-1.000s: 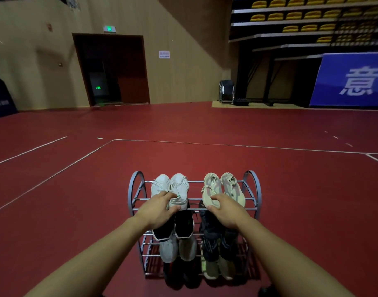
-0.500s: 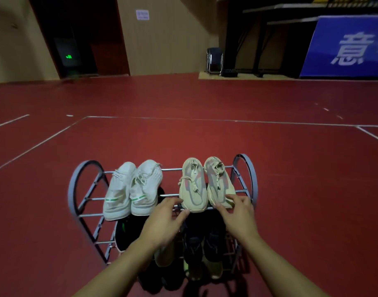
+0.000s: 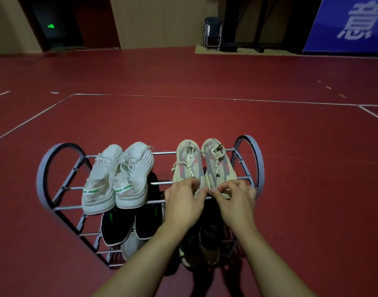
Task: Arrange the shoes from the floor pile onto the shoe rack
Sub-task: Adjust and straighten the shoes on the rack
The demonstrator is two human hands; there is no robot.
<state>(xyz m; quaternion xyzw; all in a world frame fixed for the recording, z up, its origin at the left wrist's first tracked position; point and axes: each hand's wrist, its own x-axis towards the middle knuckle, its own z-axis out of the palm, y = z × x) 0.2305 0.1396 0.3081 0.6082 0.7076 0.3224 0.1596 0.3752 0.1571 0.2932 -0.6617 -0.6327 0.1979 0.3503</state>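
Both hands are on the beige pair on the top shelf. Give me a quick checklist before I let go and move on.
1. Beige pair sits on the top tier of the shoe rack, side by side: ok.
2. Heels supported on the front bar: cannot tell, left hand and right hand cover them.
3. White pair rests on the same tier, apart from the beige pair: ok.
4. Black pair sits on the tier below: ok.
5. Lowest tier contents: cannot tell, dark and partly hidden by the arms.
6. Shoes left on the floor: cannot tell; none in view.
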